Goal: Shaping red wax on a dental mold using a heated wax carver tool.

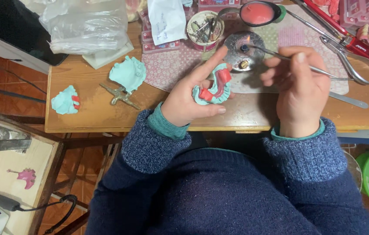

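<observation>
1. The left hand (191,102) grips a turquoise dental cast (212,89) that carries a red wax rim, fingers curled under it and the forefinger stretched up along its far side. The cast is held just above the near edge of the wooden counter (93,115).
2. The right hand (299,89) is clenched around a thin metal wax instrument (280,56), pinched like a pen. Its tip reaches over a small round metal burner (239,52) just beyond the cast.
3. A second turquoise cast (128,74) lies on the counter to the left, beside a brass-coloured articulator frame (121,95).
4. A third turquoise cast (65,101) with a red patch sits near the counter's left edge.
5. Behind the burner stand a round tub of small tools (205,29) and a spoon-like ladle holding red wax (257,13).
6. Pliers (345,58) lie to the right, on a pink patterned mat (167,69).
</observation>
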